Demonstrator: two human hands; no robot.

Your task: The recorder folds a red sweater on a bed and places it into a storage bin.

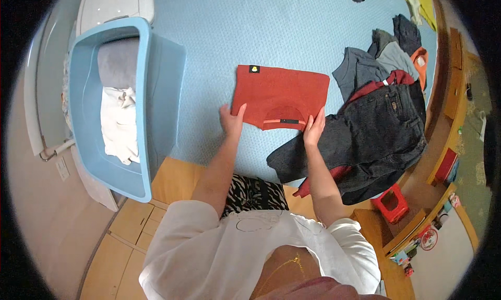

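A folded rust-red T-shirt (282,90) lies flat on the light-blue textured bed cover (211,38), with its neckline towards me and a small dark patch at its far left corner. My left hand (232,120) is at the shirt's near left edge; the thumb rests on the cloth and the fingers are spread just outside it. On the near right edge, my right hand (314,127) has its thumb over the fabric and its fingers along the side. Dark denim jeans (379,124) lie right beside that hand.
A light-blue plastic tub (164,96) at left holds a grey folded cloth (117,61) and a white garment (119,124). Behind the jeans are heaped a dark grey garment (358,69) and other clothes. A red stool (391,204) stands at lower right, near wooden furniture.
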